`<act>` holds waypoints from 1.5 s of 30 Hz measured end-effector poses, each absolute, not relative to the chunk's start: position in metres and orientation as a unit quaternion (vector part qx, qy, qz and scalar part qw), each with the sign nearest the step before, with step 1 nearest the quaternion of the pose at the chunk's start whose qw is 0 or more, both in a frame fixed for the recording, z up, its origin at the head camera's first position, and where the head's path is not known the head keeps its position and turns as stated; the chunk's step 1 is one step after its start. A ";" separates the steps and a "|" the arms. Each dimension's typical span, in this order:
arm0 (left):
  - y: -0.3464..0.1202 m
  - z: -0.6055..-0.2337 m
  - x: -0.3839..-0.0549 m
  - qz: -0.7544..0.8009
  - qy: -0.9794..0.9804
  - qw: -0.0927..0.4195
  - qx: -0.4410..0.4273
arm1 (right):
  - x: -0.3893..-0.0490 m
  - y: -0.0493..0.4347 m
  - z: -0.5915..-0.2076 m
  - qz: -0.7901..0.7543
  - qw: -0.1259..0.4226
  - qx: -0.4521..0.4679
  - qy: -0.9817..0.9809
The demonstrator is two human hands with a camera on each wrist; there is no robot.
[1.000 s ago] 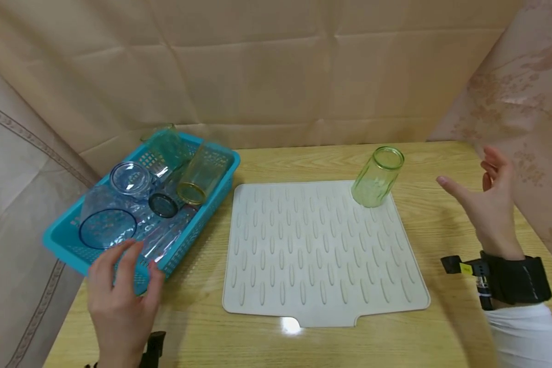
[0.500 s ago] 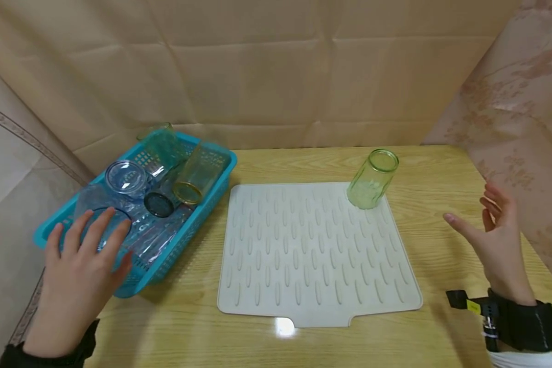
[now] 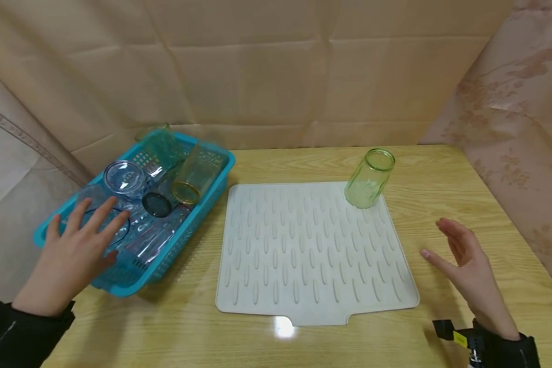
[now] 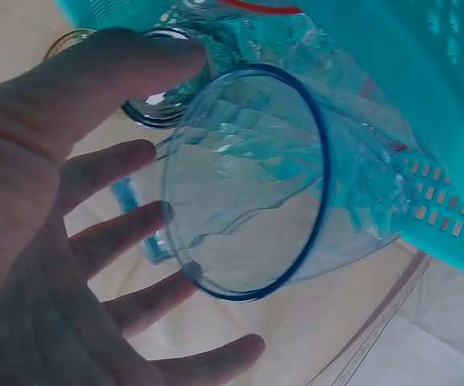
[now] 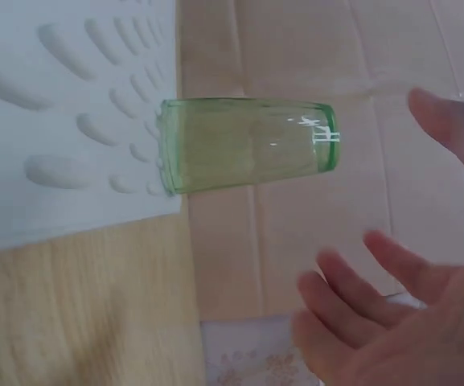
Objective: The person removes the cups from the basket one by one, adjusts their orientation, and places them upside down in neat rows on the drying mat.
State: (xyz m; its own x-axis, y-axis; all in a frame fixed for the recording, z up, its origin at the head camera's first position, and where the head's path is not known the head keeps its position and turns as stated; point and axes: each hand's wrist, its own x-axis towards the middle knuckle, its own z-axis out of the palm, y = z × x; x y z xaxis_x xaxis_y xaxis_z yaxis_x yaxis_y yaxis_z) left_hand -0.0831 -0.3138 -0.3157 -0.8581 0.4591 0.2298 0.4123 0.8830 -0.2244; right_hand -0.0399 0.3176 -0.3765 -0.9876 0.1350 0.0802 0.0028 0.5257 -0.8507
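Observation:
My left hand (image 3: 73, 250) is over the near end of the blue plastic basket (image 3: 167, 258), fingers spread. In the left wrist view its fingertips are right at the blue rim of a large clear blue glass (image 4: 352, 209), which lies on its side with its mouth toward the palm. My right hand (image 3: 469, 273) hovers over the table right of the white mat (image 3: 313, 255), thumb and fingers apart, holding nothing. A green glass (image 3: 369, 179) stands upside down on the mat's far right corner, ahead of the right hand.
Beside the large glass, the basket holds a blue glass (image 3: 124, 178), a dark-based glass (image 3: 157, 203), a yellowish glass (image 3: 198, 176) and a green glass (image 3: 163, 148). A beige cloth (image 3: 276, 76) hangs behind the wooden table (image 3: 202, 342).
My left hand has moved left and forward over the basket's near end, its fingers spreading over the large glass. My right hand has come down toward the table, nearer me.

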 end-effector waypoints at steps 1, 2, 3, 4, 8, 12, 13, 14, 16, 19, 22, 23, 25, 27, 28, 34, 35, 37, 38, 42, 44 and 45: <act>-0.316 -0.316 -0.085 0.089 -0.961 0.133 -0.227 | -0.038 0.316 -0.378 0.478 0.052 -0.035 -0.876; -0.318 -0.317 -0.086 0.091 -0.961 0.127 -0.229 | -0.036 0.315 -0.379 0.471 0.036 -0.029 -0.881; -0.319 -0.318 -0.087 0.094 -0.961 0.123 -0.230 | -0.035 0.313 -0.381 0.463 0.022 -0.024 -0.886; -0.320 -0.318 -0.088 0.096 -0.960 0.120 -0.232 | -0.034 0.311 -0.382 0.457 0.011 -0.019 -0.889; -0.324 -0.319 -0.094 0.099 -0.961 0.104 -0.236 | -0.029 0.304 -0.387 0.462 -0.017 0.003 -0.887; -0.326 -0.319 -0.100 0.102 -0.962 0.083 -0.239 | -0.027 0.299 -0.394 0.478 -0.022 0.018 -0.878; -0.326 -0.319 -0.102 0.102 -0.963 0.077 -0.239 | -0.027 0.298 -0.395 0.479 -0.023 0.020 -0.877; -0.326 -0.319 -0.104 0.102 -0.964 0.069 -0.238 | -0.027 0.298 -0.397 0.481 -0.025 0.020 -0.876; -0.327 -0.319 -0.107 0.100 -0.966 0.051 -0.231 | -0.029 0.297 -0.400 0.490 -0.033 0.014 -0.871; -0.327 -0.319 -0.111 0.085 -0.972 0.022 -0.216 | -0.034 0.296 -0.403 0.499 -0.052 -0.005 -0.865; -0.328 -0.318 -0.113 0.066 -0.977 0.000 -0.204 | -0.038 0.296 -0.406 0.505 -0.064 -0.018 -0.861; -0.327 -0.317 -0.113 0.060 -0.978 -0.004 -0.200 | -0.039 0.296 -0.407 0.501 -0.066 -0.021 -0.863; -0.327 -0.318 -0.114 0.056 -0.979 -0.010 -0.197 | -0.041 0.297 -0.409 0.496 -0.063 -0.018 -0.866; -0.326 -0.318 -0.114 0.054 -0.979 -0.003 -0.197 | -0.043 0.298 -0.410 0.489 -0.060 -0.017 -0.870; -0.326 -0.319 -0.113 0.054 -0.979 0.004 -0.199 | -0.044 0.298 -0.410 0.485 -0.058 -0.015 -0.872; -0.324 -0.324 -0.108 0.048 -0.977 0.057 -0.200 | -0.052 0.297 -0.412 0.471 -0.063 0.000 -0.880; -0.324 -0.325 -0.107 0.047 -0.978 0.059 -0.197 | -0.054 0.297 -0.412 0.469 -0.068 0.002 -0.881; -0.324 -0.325 -0.107 0.045 -0.979 0.057 -0.190 | -0.057 0.296 -0.412 0.466 -0.079 0.004 -0.881; -0.324 -0.324 -0.107 0.042 -0.980 0.055 -0.186 | -0.059 0.295 -0.412 0.465 -0.084 0.005 -0.881; -0.327 -0.322 -0.106 0.036 -0.982 0.047 -0.179 | -0.062 0.294 -0.413 0.458 -0.097 0.010 -0.884; -0.329 -0.320 -0.105 0.032 -0.983 0.045 -0.172 | -0.064 0.293 -0.413 0.452 -0.099 0.015 -0.886; -0.330 -0.320 -0.105 0.029 -0.984 0.043 -0.168 | -0.064 0.293 -0.413 0.450 -0.098 0.018 -0.888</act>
